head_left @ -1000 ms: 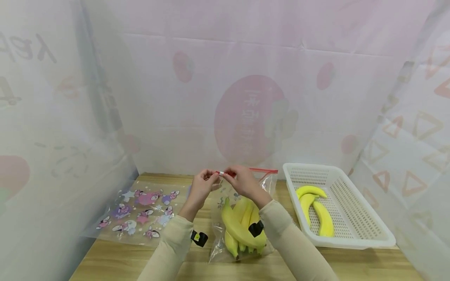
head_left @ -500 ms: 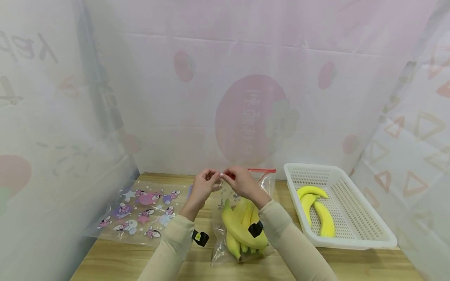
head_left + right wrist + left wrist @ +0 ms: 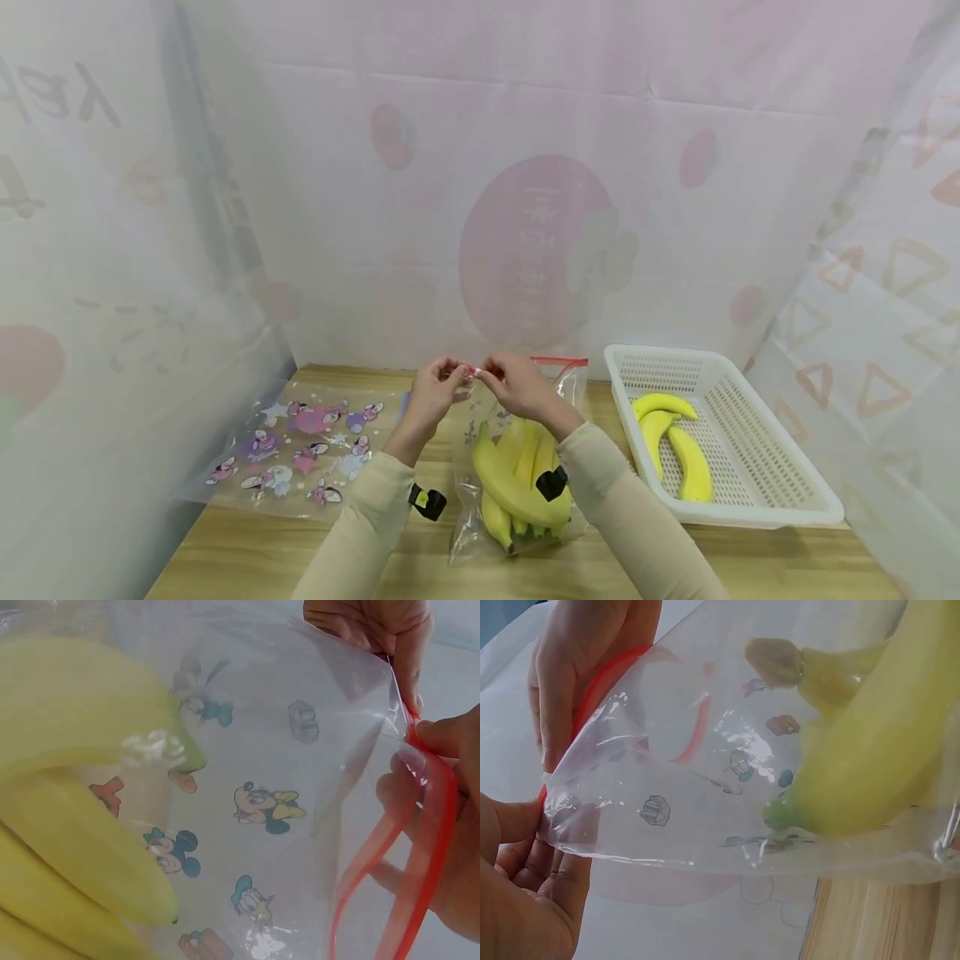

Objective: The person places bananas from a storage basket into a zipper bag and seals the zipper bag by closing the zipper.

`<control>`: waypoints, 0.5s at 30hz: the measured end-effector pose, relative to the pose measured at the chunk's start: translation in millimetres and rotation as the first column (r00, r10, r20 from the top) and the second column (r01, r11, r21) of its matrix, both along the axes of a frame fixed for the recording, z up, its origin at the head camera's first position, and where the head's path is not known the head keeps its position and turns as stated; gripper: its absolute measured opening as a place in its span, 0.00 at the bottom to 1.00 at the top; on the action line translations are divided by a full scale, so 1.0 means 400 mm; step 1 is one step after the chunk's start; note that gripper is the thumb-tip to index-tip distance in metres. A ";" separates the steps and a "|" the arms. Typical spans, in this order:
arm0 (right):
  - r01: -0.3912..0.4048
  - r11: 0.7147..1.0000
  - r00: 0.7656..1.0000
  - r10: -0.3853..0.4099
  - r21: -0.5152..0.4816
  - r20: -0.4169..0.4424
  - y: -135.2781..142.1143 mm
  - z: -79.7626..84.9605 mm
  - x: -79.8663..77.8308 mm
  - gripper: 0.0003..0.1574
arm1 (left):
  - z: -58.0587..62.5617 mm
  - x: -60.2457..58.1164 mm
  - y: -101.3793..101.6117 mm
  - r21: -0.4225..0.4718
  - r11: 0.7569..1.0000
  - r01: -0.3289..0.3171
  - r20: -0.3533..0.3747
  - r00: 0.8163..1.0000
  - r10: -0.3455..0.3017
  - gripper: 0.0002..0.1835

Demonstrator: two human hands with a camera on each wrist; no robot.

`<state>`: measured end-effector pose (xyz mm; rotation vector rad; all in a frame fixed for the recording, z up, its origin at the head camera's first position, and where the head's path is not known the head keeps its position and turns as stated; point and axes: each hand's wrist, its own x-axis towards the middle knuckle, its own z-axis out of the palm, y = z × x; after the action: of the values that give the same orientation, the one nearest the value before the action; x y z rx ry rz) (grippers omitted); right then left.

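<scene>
at six o'clock in the head view is the clear bag (image 3: 483, 414), its eleven o'clock corner pinched by left hand (image 3: 433, 396) and right hand (image 3: 519, 388), seemingly to hold the red-edged mouth (image 3: 436, 825) above the bananas (image 3: 512, 485) inside.

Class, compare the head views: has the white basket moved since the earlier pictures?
No. Against the wooden table beneath it, the white basket sits in the same place, with no visible shift either way.
</scene>
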<state>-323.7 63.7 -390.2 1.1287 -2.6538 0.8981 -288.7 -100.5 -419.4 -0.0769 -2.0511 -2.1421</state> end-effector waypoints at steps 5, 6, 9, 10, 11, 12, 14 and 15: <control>-0.002 1.000 1.000 0.002 0.017 -0.012 0.012 0.000 0.000 0.10 | -0.002 -0.002 -0.004 0.021 1.000 -0.016 0.010 1.000 0.016 0.09; -0.001 1.000 1.000 0.001 0.019 -0.016 0.014 0.000 0.000 0.10 | -0.002 -0.002 -0.005 0.025 1.000 -0.020 0.012 1.000 0.019 0.09; 0.009 1.000 1.000 -0.009 0.029 -0.015 0.023 0.002 0.002 0.10 | -0.002 -0.003 -0.007 0.018 0.999 -0.027 0.018 0.999 0.027 0.09; 0.011 0.999 1.000 -0.010 0.031 -0.010 0.026 0.002 0.001 0.11 | -0.001 -0.003 -0.008 0.017 0.999 -0.029 0.021 0.999 0.028 0.09; 0.014 0.999 1.000 -0.014 0.037 -0.011 0.030 0.002 0.001 0.11 | -0.001 -0.004 -0.008 0.011 0.999 -0.031 0.018 0.999 0.030 0.09; 0.016 0.999 1.000 -0.016 0.042 -0.011 0.034 0.002 0.001 0.11 | 0.000 -0.004 -0.008 0.010 0.999 -0.032 0.016 0.999 0.032 0.09; 0.016 0.999 1.000 -0.016 0.048 -0.014 0.041 0.001 -0.001 0.12 | 0.003 -0.004 -0.008 0.009 0.999 -0.036 0.012 0.999 0.036 0.10; 0.011 0.999 1.000 -0.010 0.046 -0.014 0.044 0.001 -0.002 0.12 | 0.005 -0.003 -0.008 0.009 0.999 -0.039 0.010 0.999 0.039 0.10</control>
<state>-324.6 81.5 -389.9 1.1256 -2.6800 0.8281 -289.9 -103.6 -417.6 -0.0254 -2.0311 -2.1328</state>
